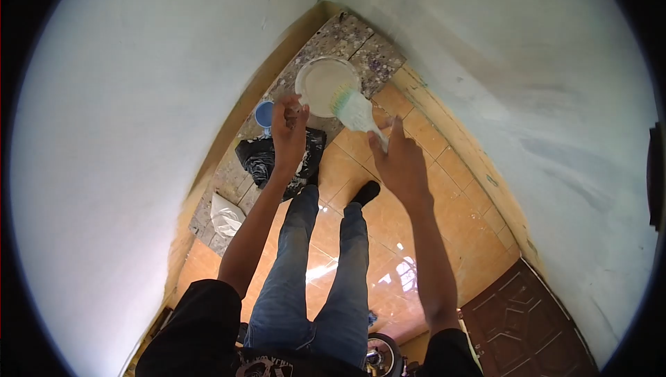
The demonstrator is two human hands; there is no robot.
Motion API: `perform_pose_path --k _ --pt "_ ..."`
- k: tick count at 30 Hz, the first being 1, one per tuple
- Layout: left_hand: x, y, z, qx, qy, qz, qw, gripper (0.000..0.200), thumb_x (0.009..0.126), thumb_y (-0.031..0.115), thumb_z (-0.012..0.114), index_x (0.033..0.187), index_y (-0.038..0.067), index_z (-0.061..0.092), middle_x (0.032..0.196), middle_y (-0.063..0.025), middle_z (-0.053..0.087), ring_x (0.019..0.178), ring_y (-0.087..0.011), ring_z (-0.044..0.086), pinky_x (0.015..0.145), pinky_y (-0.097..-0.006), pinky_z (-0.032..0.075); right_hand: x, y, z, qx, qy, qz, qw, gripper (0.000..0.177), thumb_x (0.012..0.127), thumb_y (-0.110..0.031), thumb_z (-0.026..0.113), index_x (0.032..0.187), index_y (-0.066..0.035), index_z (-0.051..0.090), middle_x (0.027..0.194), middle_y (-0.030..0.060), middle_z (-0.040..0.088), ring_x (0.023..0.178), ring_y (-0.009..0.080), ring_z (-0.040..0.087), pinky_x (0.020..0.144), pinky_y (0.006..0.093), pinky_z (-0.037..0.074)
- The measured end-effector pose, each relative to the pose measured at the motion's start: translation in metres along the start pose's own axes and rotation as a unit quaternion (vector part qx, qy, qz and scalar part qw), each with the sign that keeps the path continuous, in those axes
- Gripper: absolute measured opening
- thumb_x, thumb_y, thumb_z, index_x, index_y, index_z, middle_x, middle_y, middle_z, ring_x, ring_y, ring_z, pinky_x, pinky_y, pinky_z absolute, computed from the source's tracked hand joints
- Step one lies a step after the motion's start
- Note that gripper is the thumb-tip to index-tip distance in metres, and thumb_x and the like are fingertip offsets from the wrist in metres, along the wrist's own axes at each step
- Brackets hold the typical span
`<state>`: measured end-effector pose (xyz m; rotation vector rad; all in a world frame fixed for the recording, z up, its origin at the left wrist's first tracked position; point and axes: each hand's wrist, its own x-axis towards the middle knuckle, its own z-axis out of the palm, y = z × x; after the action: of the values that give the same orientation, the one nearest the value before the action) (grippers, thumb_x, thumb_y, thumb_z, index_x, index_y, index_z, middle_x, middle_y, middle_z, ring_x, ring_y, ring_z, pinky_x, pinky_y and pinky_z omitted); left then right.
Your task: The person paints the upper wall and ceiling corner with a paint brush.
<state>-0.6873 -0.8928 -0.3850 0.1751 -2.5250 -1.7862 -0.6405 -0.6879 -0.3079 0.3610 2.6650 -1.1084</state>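
Observation:
My right hand (401, 162) is closed around the handle of a wide paintbrush (356, 112), its body whitish and its bristles yellow-green. The bristle end overlaps the right side of a round white bucket (300, 88) in this view, with pale paint (325, 84) inside it. At the near left of the bucket's rim is my left hand (288, 131), fingers curled in; what they hold, if anything, is hidden. Just left of that hand stands a blue mug (263, 115), and a black plastic bag (258, 158) lies below it, partly behind my wrist.
The bucket stands on a speckled stone ledge (371, 58) in a corner between pale walls (139, 99). A crumpled white sheet (226, 215) lies at the ledge's near end. Orange floor tiles (458, 203) spread under my legs. A brown panelled door (527, 321) is at lower right.

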Motion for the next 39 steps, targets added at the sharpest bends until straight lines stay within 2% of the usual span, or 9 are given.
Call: perform_pose_path --k 6,12,18,21,24,27,30,33,39 --pt "0.031 -0.071 0.022 0.027 0.106 -0.013 0.994 0.026 0.093 0.022 0.061 0.113 0.006 0.057 0.108 -0.0097 0.052 0.099 -0.0175 0.051 0.079 -0.0294 0.046 0.060 -0.005 0.016 -0.196 -0.057 -0.072 0.976 0.025 0.093 -0.026 0.054 0.110 -0.009 0.048 0.067 0.0205 0.062 0.069 0.0401 0.063 0.066 0.0511 0.049" --pt "0.072 -0.067 0.028 -0.089 0.074 -0.105 0.988 0.026 0.097 0.026 0.053 0.108 0.003 0.059 0.104 -0.0098 0.060 0.098 -0.0177 0.057 0.083 -0.0313 0.046 0.102 -0.003 0.043 -0.233 -0.108 -0.146 0.955 0.028 0.091 -0.026 0.055 0.114 -0.010 0.050 0.079 0.0183 0.065 0.074 0.0377 0.065 0.066 0.0490 0.050" --pt "0.089 -0.069 0.031 -0.044 0.026 -0.049 0.997 0.028 0.102 0.022 0.043 0.107 0.002 0.060 0.102 -0.0099 0.063 0.093 -0.0170 0.058 0.081 -0.0309 0.046 0.126 -0.008 0.069 -0.264 -0.097 -0.189 0.941 0.026 0.088 -0.023 0.061 0.110 -0.010 0.056 0.078 0.0179 0.065 0.075 0.0365 0.065 0.068 0.0472 0.051" --pt "0.088 -0.078 0.035 0.063 0.053 0.016 0.996 0.030 0.102 0.022 0.039 0.108 0.001 0.060 0.102 -0.0101 0.063 0.091 -0.0174 0.057 0.079 -0.0317 0.046 0.140 -0.007 0.078 -0.278 -0.098 -0.204 0.934 0.025 0.085 -0.022 0.063 0.106 -0.010 0.058 0.078 0.0176 0.066 0.076 0.0361 0.065 0.067 0.0465 0.051" --pt "0.086 -0.075 0.035 0.013 0.033 0.010 0.999 0.033 0.103 0.023 0.035 0.109 0.001 0.060 0.100 -0.0112 0.063 0.089 -0.0181 0.057 0.079 -0.0322 0.045 0.151 -0.008 0.085 -0.286 -0.096 -0.212 0.930 0.022 0.083 -0.022 0.066 0.100 -0.009 0.059 0.077 0.0168 0.066 0.076 0.0353 0.066 0.068 0.0460 0.051" --pt "0.083 -0.050 0.027 -0.060 -0.002 -0.076 0.995 0.034 0.103 0.024 0.035 0.110 0.001 0.060 0.094 -0.0117 0.063 0.086 -0.0177 0.057 0.079 -0.0311 0.045 0.157 -0.014 0.087 -0.292 -0.094 -0.214 0.927 0.021 0.081 -0.021 0.067 0.096 -0.008 0.060 0.077 0.0160 0.066 0.076 0.0346 0.066 0.067 0.0456 0.052" --pt "0.084 -0.057 0.030 -0.094 0.003 -0.079 0.992 0.035 0.103 0.024 0.035 0.109 0.000 0.060 0.091 -0.0116 0.063 0.083 -0.0173 0.057 0.078 -0.0302 0.045 0.161 -0.014 0.093 -0.306 -0.089 -0.222 0.922 0.019 0.080 -0.020 0.069 0.092 -0.008 0.061 0.076 0.0160 0.065 0.076 0.0342 0.066 0.067 0.0451 0.052" --pt "0.086 -0.084 0.040 -0.118 0.034 -0.028 0.992 0.035 0.103 0.024 0.035 0.109 0.000 0.060 0.091 -0.0112 0.063 0.082 -0.0166 0.057 0.077 -0.0301 0.045 0.164 -0.009 0.101 -0.316 -0.073 -0.239 0.915 0.019 0.079 -0.020 0.069 0.090 -0.007 0.062 0.077 0.0161 0.065 0.076 0.0340 0.066 0.068 0.0445 0.052" --pt "0.084 -0.065 0.032 -0.092 0.023 -0.056 0.994 0.034 0.103 0.024 0.036 0.108 0.000 0.060 0.091 -0.0116 0.063 0.086 -0.0178 0.056 0.080 -0.0312 0.044 0.169 -0.016 0.106 -0.354 -0.091 -0.231 0.902 0.019 0.078 -0.020 0.070 0.089 -0.006 0.064 0.081 0.0163 0.066 0.077 0.0338 0.067 0.068 0.0434 0.053"
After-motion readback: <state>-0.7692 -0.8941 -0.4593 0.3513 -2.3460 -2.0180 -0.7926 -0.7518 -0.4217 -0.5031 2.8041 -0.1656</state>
